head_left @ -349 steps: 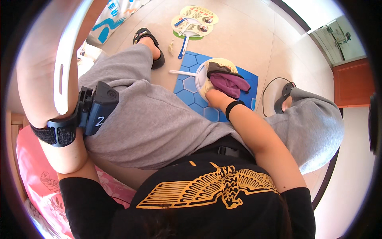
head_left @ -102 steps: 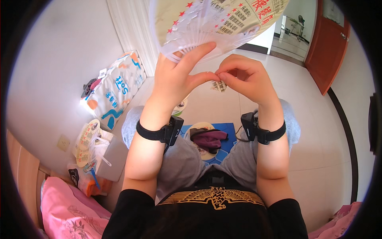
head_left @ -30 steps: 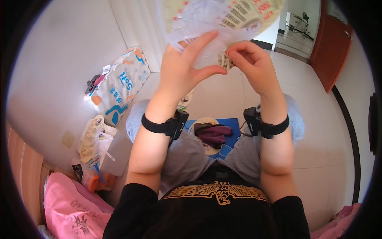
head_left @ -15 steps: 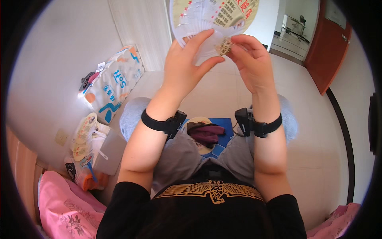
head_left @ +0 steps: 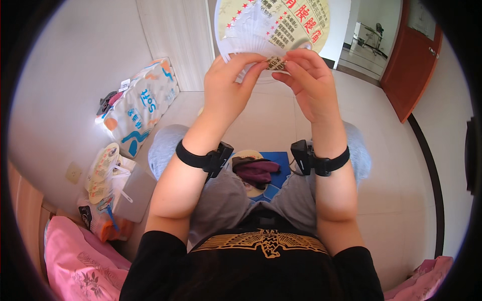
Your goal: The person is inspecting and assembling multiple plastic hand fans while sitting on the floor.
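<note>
L hand (head_left: 228,84) & R hand (head_left: 313,86) pinch printed scrap (head_left: 275,63) betw fingertips, at near edge of round fan (head_left: 258,29) at far side, so uneven tugging apart could tear it
</note>
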Available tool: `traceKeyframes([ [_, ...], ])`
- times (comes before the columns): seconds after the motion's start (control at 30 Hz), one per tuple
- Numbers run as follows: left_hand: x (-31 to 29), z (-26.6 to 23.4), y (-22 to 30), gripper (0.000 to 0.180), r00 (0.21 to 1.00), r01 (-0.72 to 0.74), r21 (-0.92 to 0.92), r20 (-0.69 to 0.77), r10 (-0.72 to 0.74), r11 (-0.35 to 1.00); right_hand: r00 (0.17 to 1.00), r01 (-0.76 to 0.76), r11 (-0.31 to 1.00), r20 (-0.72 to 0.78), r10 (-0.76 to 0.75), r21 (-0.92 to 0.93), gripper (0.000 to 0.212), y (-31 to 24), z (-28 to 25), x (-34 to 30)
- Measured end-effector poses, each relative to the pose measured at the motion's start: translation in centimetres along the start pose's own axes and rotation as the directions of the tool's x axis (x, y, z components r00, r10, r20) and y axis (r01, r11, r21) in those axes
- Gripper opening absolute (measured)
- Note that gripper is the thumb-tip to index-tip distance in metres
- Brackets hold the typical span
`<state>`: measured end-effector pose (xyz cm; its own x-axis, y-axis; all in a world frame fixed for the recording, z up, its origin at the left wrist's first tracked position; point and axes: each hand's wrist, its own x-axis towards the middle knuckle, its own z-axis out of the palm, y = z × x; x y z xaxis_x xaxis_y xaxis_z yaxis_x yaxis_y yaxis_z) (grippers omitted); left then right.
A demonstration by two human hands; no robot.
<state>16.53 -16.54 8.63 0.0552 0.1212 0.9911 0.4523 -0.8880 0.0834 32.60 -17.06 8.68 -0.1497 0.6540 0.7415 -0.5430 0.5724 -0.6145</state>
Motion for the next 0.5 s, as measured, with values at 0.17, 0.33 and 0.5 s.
traceKeyframes([
  [0.17, 0.17, -0.11, -0.13, 0.009, 1.0, 0.004, -0.025, 0.027, -0.003, 1.0, 0.999, -0.027, 0.998, -0.023, 0.029, 0.058, 0.017, 0.04, -0.01, 0.22],
  [0.33, 0.15, -0.44, 0.28, 0.01, 0.998, -0.007, -0.008, 0.061, 0.007, 1.0, 0.997, -0.057, 0.995, -0.046, 0.061, 0.085, 0.015, -0.26, 0.23, 0.1],
  [0.5, -0.02, -0.36, 0.53, 0.013, 1.0, -0.004, -0.025, 0.013, 0.004, 1.0, 0.995, -0.092, 0.991, -0.018, 0.094, 0.099, 0.014, -0.01, 0.22, -0.34],
])
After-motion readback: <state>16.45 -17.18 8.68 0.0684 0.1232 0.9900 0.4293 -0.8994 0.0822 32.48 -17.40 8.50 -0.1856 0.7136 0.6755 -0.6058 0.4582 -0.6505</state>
